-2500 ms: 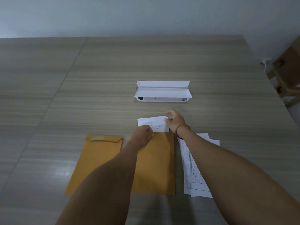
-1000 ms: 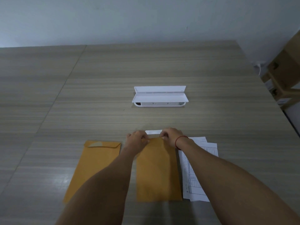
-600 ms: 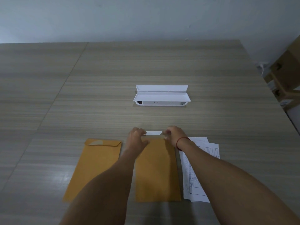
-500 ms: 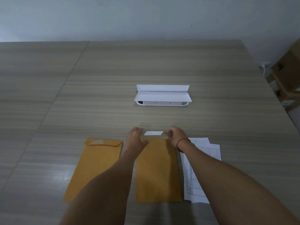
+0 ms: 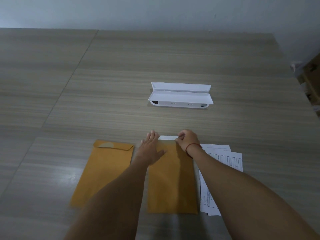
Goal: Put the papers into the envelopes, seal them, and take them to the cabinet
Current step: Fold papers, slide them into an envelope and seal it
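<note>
Two brown envelopes lie side by side on the wooden table. The right envelope (image 5: 172, 181) has a thin strip of white paper (image 5: 168, 137) showing at its top edge. My left hand (image 5: 151, 148) lies flat with straight fingers on that envelope's upper left corner. My right hand (image 5: 187, 139), with a red string round the wrist, pinches the right end of the white strip at the envelope's mouth. The left envelope (image 5: 103, 172) lies with its flap folded down. Loose printed papers (image 5: 223, 161) lie to the right of the envelope, partly under my right forearm.
A white open case (image 5: 181, 97) sits farther back at the table's middle. Cardboard boxes (image 5: 311, 78) stand off the table's right edge. A pale wall runs behind the table.
The sheet that stuck well out of the right envelope has slid in until only a thin white strip shows. My left hand has flattened onto the envelope; my right hand stays at its mouth.
</note>
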Demonstrator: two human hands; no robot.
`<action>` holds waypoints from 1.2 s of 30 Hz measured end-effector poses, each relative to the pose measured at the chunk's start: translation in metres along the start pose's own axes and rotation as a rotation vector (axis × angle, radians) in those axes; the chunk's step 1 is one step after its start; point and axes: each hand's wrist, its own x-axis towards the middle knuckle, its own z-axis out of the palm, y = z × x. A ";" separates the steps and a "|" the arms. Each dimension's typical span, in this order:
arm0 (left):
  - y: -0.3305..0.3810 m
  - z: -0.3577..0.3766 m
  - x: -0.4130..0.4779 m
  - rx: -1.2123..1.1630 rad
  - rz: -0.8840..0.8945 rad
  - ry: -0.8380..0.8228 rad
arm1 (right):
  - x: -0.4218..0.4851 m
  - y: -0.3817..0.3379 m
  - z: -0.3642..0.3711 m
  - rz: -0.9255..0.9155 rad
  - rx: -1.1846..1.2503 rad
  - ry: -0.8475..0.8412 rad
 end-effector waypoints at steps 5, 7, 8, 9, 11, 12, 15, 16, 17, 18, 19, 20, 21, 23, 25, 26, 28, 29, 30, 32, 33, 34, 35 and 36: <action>0.001 -0.001 0.000 -0.016 0.001 0.015 | 0.000 -0.002 0.001 0.025 0.027 0.017; 0.002 -0.002 0.001 -0.010 0.001 0.015 | -0.001 -0.003 0.001 0.025 0.054 0.026; 0.002 -0.002 0.002 -0.009 -0.003 0.010 | -0.002 -0.004 0.001 0.026 0.073 0.031; 0.001 -0.003 0.003 -0.007 -0.009 0.003 | -0.002 -0.005 0.002 0.027 0.093 0.039; 0.000 -0.003 0.006 0.009 -0.018 -0.004 | -0.002 -0.008 0.002 0.022 0.133 0.059; 0.001 -0.003 0.006 0.016 -0.021 -0.004 | -0.003 -0.009 0.002 0.016 0.147 0.063; 0.003 -0.004 0.005 0.000 -0.039 0.005 | -0.008 -0.011 -0.001 -0.019 0.148 0.029; 0.005 -0.004 0.005 -0.007 -0.048 0.010 | -0.010 -0.011 -0.003 -0.037 0.139 0.013; 0.006 -0.004 0.004 -0.011 -0.057 0.014 | -0.012 -0.011 -0.006 -0.060 0.127 -0.001; 0.008 -0.004 0.004 -0.014 -0.065 0.016 | -0.014 -0.010 -0.009 -0.082 0.116 -0.017; 0.009 -0.005 0.004 -0.016 -0.075 0.013 | -0.016 -0.009 -0.013 -0.094 0.119 -0.027; 0.011 -0.006 0.004 -0.015 -0.086 0.007 | -0.017 -0.007 -0.017 -0.096 0.135 -0.029; 0.012 -0.007 0.003 -0.013 -0.100 0.001 | -0.017 -0.005 -0.021 -0.086 0.163 -0.017; 0.014 -0.008 0.001 -0.003 -0.115 0.001 | -0.016 0.000 -0.030 -0.031 0.225 0.064; 0.017 -0.009 -0.001 0.001 -0.120 0.014 | -0.012 0.006 -0.037 0.066 0.268 0.210; 0.018 -0.009 -0.002 0.001 -0.125 0.024 | -0.009 0.008 -0.041 0.113 0.285 0.278; 0.020 -0.011 -0.002 0.008 -0.135 0.044 | -0.001 0.011 -0.046 0.181 0.288 0.345; 0.021 -0.013 -0.002 0.011 -0.139 0.051 | 0.002 0.011 -0.048 0.198 0.263 0.337; 0.022 -0.015 -0.001 0.015 -0.143 0.054 | 0.006 0.011 -0.049 0.206 0.234 0.316; 0.025 -0.019 -0.001 0.028 -0.148 0.048 | 0.009 0.008 -0.046 0.199 0.203 0.259; 0.027 -0.020 -0.001 0.038 -0.144 0.047 | 0.010 0.006 -0.043 0.178 0.187 0.234; 0.029 -0.021 -0.001 0.048 -0.138 0.050 | 0.011 0.004 -0.040 0.148 0.154 0.221; 0.031 -0.022 -0.001 0.055 -0.133 0.054 | 0.011 0.003 -0.036 0.118 0.113 0.223; 0.033 -0.023 -0.002 0.059 -0.130 0.058 | 0.010 0.002 -0.033 0.096 0.070 0.234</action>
